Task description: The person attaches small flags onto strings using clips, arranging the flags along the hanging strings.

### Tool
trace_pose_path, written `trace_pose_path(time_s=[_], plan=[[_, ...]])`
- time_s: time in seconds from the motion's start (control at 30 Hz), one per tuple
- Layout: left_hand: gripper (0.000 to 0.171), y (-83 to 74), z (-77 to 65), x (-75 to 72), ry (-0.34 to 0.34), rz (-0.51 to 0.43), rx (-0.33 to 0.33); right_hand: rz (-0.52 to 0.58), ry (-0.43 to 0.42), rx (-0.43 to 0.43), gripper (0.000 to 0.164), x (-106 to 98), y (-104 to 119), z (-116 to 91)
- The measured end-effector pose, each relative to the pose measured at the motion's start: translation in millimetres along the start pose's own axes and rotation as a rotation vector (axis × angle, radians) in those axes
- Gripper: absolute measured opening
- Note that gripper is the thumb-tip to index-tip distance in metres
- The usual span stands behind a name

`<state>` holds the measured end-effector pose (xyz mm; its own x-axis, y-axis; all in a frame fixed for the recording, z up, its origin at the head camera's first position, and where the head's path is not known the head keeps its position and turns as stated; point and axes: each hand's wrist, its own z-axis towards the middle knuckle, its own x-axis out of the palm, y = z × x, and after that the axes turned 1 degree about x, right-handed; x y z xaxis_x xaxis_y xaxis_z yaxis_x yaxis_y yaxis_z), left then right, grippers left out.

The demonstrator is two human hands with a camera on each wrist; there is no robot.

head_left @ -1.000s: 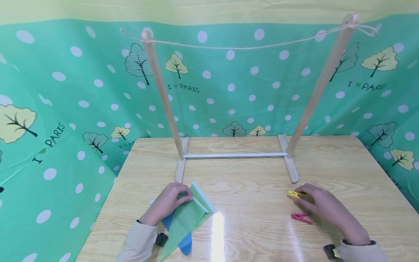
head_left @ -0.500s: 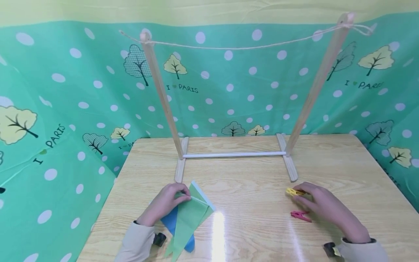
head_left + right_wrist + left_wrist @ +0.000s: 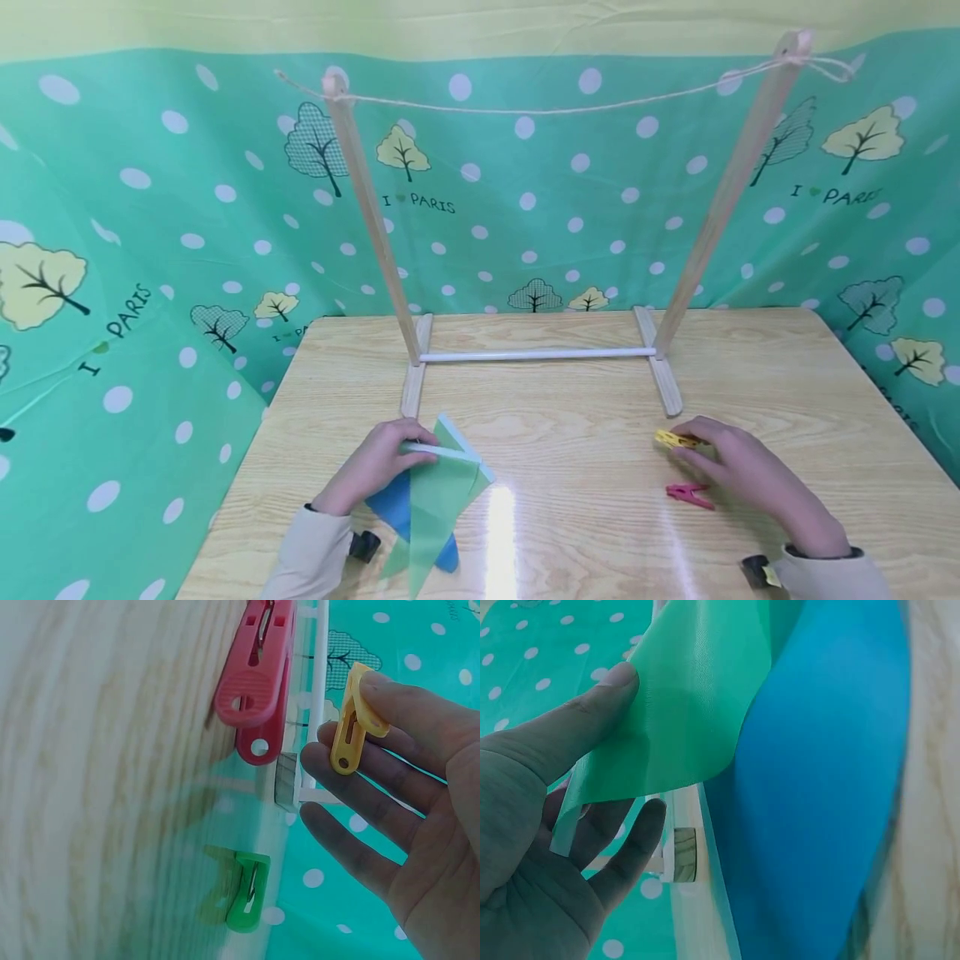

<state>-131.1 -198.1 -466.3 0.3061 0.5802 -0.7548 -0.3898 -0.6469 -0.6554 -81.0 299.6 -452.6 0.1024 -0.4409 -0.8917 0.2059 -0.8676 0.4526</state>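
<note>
My left hand [image 3: 378, 465] pinches a green pennant flag [image 3: 438, 496] by its pale top strip, with the thumb on the near side. Beneath it lie a blue flag [image 3: 393, 507] and another green flag [image 3: 450, 433] with a pale edge. The blue flag [image 3: 810, 772] fills much of the left wrist view. On the right, my right hand [image 3: 738, 471] holds a yellow clothespin [image 3: 347, 742] between thumb and fingers. A pink clothespin [image 3: 688, 496] lies on the table close to that hand. Only the right wrist view shows a green clothespin [image 3: 251, 892].
Farther back stands a wooden frame with a left post [image 3: 372, 217], a right post [image 3: 727, 208] and a white rod [image 3: 536, 355] low between them. A slack string [image 3: 525, 110] spans the post tops. Patterned cloth [image 3: 480, 250] hangs behind the wooden table [image 3: 570, 467].
The held green flag has turned in my left hand: its top strip now lies nearly level and its tip has swung right. My right hand stays almost in place with the yellow clothespin.
</note>
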Motion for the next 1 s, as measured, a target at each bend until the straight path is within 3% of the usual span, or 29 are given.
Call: trace_pose_path(time_s=[0.33,0.67,1.0], plan=[[0.013,-1.3,2.0,-1.0,-0.015,-0.001,0.001,0.005,-0.009,0.001,0.026,-1,3,0],[0.011,-6.5,4.7,-5.3,-0.003,-0.031,-0.017,-0.012,-0.103,-0.070,0.029,-4,5,0],[0.012,-12.4,7.1,-13.8,-0.025,-0.029,0.025,-0.027,-0.226,-0.130,0.026,-6,9,3]])
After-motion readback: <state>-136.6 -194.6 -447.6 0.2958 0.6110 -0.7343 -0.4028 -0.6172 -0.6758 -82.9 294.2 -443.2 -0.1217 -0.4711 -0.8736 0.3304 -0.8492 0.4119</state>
